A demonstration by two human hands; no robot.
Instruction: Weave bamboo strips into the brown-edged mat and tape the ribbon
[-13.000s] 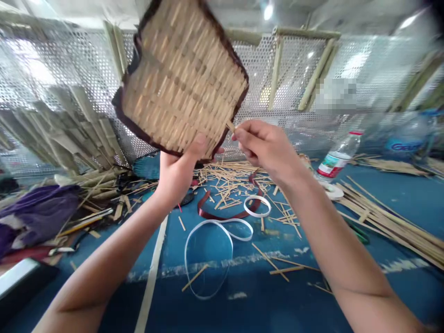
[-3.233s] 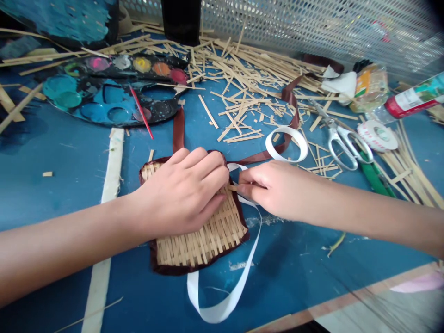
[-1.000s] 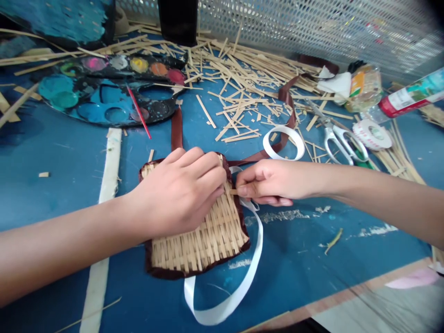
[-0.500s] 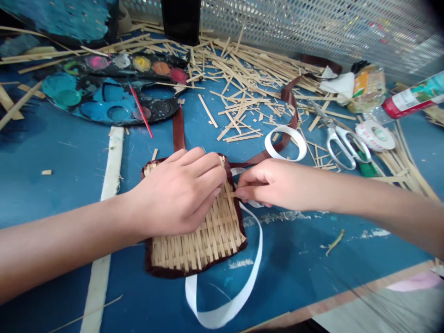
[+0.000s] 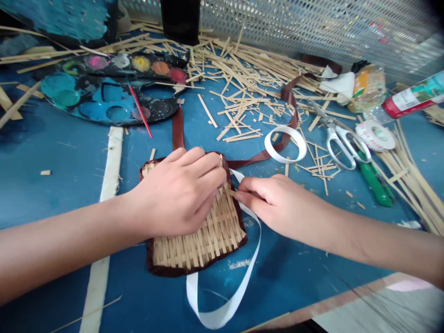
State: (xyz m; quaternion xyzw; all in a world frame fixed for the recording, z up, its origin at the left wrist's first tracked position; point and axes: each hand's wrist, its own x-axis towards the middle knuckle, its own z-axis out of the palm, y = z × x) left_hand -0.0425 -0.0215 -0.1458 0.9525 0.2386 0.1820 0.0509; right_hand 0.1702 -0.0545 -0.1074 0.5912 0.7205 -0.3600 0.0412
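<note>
Hands at work: left hand (image 5: 176, 194) spread, pressing on the brown-edged woven bamboo mat (image 5: 197, 245); right hand (image 5: 277, 203) pinching a bamboo strip (image 5: 231, 191) at the mat's right edge. Mat flat on the blue counter (image 5: 62, 185), directly beneath the left hand.

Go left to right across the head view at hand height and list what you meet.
Cream strip, left hand, right hand, green-handled tool, bundle of bamboo strips.

Small square bamboo-strip weave (image 5: 196, 245) edged in brown ribbon (image 5: 166, 273), flat on the blue bench (image 5: 62, 259), one protruding strip (image 5: 230, 191) at its right edge.
</note>
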